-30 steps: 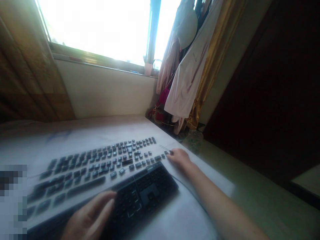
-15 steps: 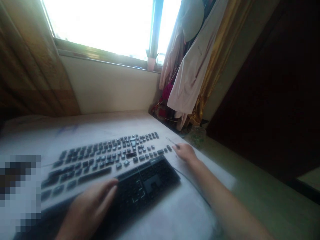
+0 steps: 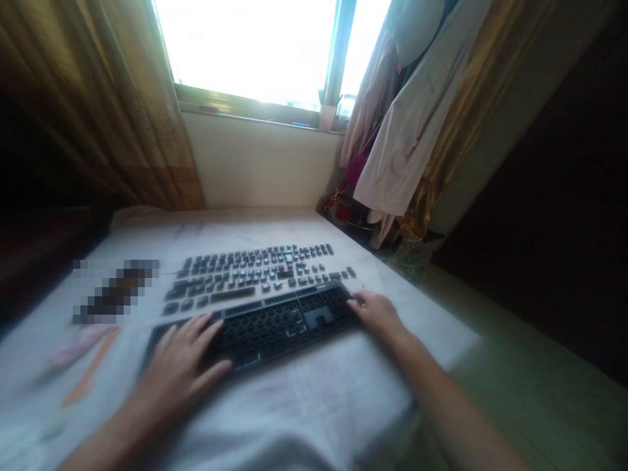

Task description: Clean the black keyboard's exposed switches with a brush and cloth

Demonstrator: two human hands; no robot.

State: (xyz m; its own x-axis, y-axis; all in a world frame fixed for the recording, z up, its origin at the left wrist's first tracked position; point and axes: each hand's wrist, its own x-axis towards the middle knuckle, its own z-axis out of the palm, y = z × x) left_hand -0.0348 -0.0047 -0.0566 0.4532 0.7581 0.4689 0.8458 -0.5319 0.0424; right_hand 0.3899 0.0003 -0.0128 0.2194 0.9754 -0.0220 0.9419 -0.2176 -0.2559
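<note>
A black keyboard base point(image 3: 275, 330), its keycaps off, lies at a slant on the cloth-covered surface. My left hand point(image 3: 189, 356) rests on its left part, fingers spread and open. At the keyboard's right end, my right hand point(image 3: 375, 311) is closed in a pinch, fingertips by the upper right corner. A thin metal tool point(image 3: 349, 292) shows faintly at those fingers; its exact kind is too blurred to tell. Behind the base lie rows of loose black keycaps point(image 3: 245, 261), with the long space bar point(image 3: 233, 294) in the nearer row.
To the left lie a pixelated dark item point(image 3: 118, 291), a pink cloth-like thing point(image 3: 78, 347) and an orange strip point(image 3: 93, 366). The right edge of the white cloth point(image 3: 441, 320) drops to the floor. Behind are a window, a curtain point(image 3: 167, 144) and hanging clothes point(image 3: 397, 150).
The view has swung left and drawn back. My left hand has spread out on the keyboard base. My right hand has moved from beside the keycaps to the base's right end.
</note>
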